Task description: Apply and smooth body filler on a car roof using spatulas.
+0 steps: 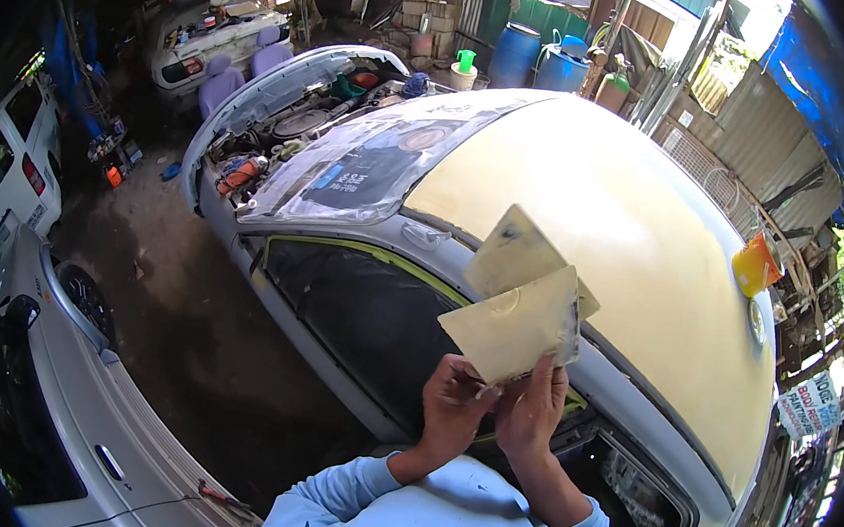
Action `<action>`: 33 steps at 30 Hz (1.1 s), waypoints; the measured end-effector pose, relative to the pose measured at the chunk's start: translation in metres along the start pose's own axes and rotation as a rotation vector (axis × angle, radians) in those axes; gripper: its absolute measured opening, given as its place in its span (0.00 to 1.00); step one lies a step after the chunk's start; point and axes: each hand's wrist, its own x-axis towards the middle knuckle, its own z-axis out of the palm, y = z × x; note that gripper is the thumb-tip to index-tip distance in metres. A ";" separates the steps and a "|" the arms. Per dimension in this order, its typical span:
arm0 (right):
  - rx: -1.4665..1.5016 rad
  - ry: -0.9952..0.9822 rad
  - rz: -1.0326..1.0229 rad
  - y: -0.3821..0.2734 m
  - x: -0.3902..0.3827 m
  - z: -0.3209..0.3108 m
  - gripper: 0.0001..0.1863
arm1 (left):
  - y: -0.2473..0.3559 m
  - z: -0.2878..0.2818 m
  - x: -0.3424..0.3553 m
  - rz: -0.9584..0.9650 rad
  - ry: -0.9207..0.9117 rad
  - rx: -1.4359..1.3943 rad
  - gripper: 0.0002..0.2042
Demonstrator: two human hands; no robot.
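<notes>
Two flat, cream-coloured filler spreaders overlap in front of me, smudged with grey residue. The nearer filler spreader [515, 324] partly covers the farther filler spreader [511, 253], which leans up behind it. My left hand [452, 405] is closed, fingers curled at the lower edge of the nearer one. Beside it, my right hand [533, 406] grips the same edge at its lower right corner. How the farther spreader is held is hidden. Both hands are above the side of a car whose roof [629, 196] is pale yellow.
Masking paper [365, 173] covers the windshield, and dark sheeting [358, 308] fills the side window. The engine bay [304, 118] is exposed. A yellow-orange bucket [756, 265] is at the roof's far right. Another silver vehicle [78, 414] stands at left, across a strip of floor [188, 303].
</notes>
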 end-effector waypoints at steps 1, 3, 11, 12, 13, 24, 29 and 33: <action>0.036 -0.090 0.015 0.002 0.000 -0.005 0.14 | 0.003 -0.001 0.004 0.039 0.011 0.027 0.13; -0.091 -0.121 0.008 0.004 0.004 -0.015 0.16 | 0.010 -0.002 0.012 0.084 0.053 0.005 0.12; -0.353 0.047 -0.288 -0.032 0.016 -0.054 0.25 | 0.060 -0.039 0.042 0.008 0.328 -0.445 0.16; -0.506 0.140 -0.364 -0.036 0.018 -0.058 0.33 | 0.062 -0.043 0.043 0.021 0.271 -0.331 0.18; -0.489 0.128 -0.371 -0.038 0.017 -0.060 0.34 | 0.063 -0.046 0.045 -0.002 0.280 -0.294 0.18; -0.035 0.209 0.194 -0.037 0.000 -0.052 0.19 | 0.028 -0.014 0.017 0.360 -0.078 0.426 0.14; 0.167 0.160 0.448 -0.041 -0.001 -0.059 0.18 | 0.029 -0.008 0.016 0.489 -0.705 0.783 0.28; 0.118 0.106 0.460 -0.050 -0.002 -0.065 0.18 | 0.033 -0.011 0.017 0.414 -0.773 0.973 0.33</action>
